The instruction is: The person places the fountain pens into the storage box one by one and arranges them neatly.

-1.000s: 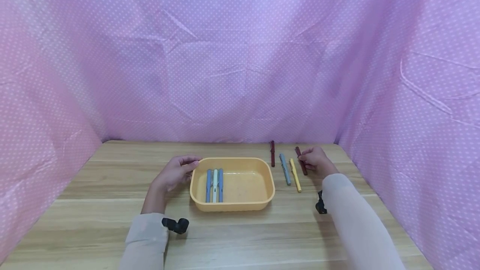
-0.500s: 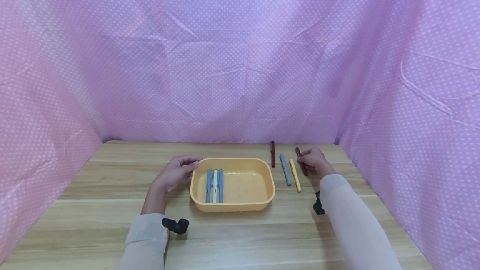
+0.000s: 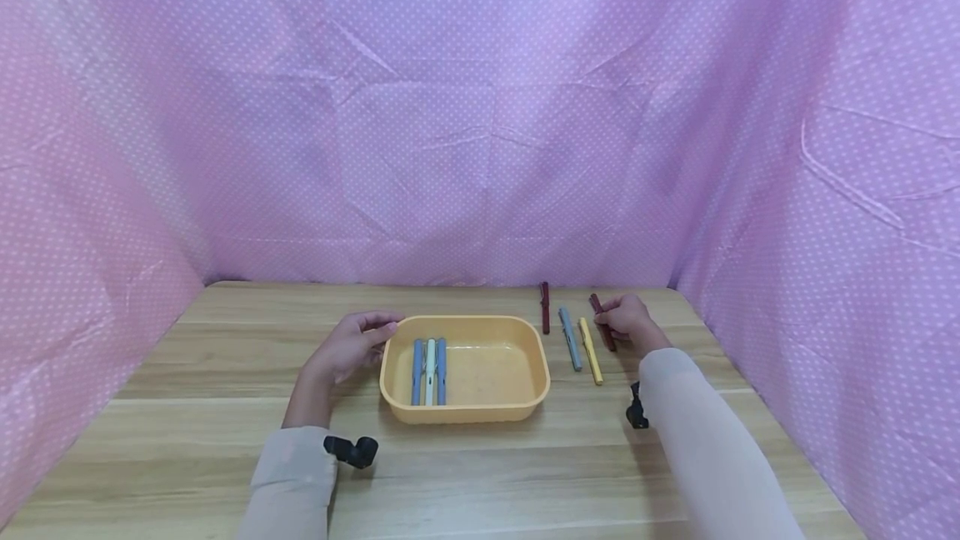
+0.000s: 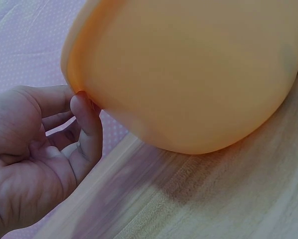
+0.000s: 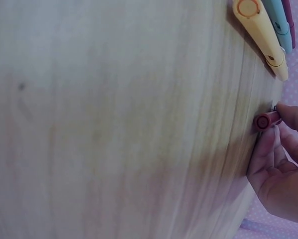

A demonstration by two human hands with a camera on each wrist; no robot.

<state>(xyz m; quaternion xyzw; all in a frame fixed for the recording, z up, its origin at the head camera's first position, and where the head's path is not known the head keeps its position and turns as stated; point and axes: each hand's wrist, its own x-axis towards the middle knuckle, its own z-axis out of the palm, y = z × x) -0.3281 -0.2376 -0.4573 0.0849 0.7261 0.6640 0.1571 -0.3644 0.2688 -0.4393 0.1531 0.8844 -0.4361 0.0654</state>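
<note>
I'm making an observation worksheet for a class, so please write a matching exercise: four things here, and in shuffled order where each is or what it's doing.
1. Left hand
2. Right hand
3. Yellow pen
4. Pale pen

A. Inside the tray, between two blue pens
B. Lying on the table, outside the tray
C. Pinching a dark red pen
D. Holding the tray's edge

Pairs: 1-D, 2-C, 3-B, 4-A

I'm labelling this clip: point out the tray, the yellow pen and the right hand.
Tray (image 3: 465,416): head view, outer front wall.
Yellow pen (image 3: 591,352): head view, middle of body.
Right hand (image 3: 632,322): head view, behind the fingers.
</note>
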